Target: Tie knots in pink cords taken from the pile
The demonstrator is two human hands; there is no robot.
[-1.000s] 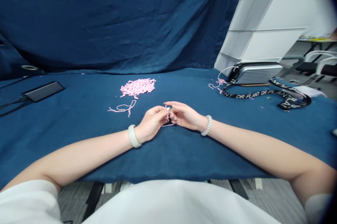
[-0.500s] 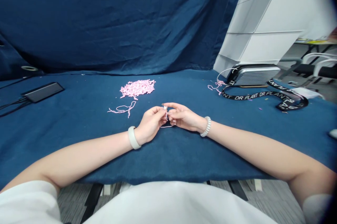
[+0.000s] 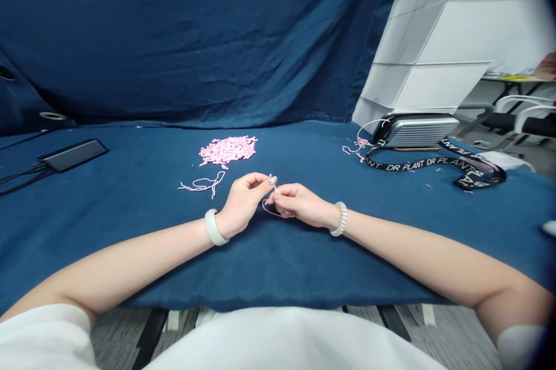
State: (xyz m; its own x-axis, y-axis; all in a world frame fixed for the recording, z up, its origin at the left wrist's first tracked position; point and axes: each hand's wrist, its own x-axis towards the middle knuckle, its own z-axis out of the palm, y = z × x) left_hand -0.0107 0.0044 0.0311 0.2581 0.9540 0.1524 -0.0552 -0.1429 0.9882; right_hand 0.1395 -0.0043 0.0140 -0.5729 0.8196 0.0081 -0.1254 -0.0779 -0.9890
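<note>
Above the middle of the blue-covered table, my left hand pinches a thin pink string between thumb and fingertips. Close beside it, my right hand has its thumb and fingers pressed together on the same string, a little lower. A loop of the string hangs below the fingertips. Whether the string has a knot in it is hidden by my fingers. Beyond my left hand lie several loose pink string pieces, and behind them a heap of small pink knotted pieces.
A black power bank with cables lies at the left. At the right back stand a ribbed silver case and a black lettered lanyard, with pink string scraps beside them. A blue curtain hangs behind the table.
My right index finger, stretched out before, has curled in, and the right fingertips now grip the string below the left ones. The string's loop has shifted slightly left. The view has tilted a little.
</note>
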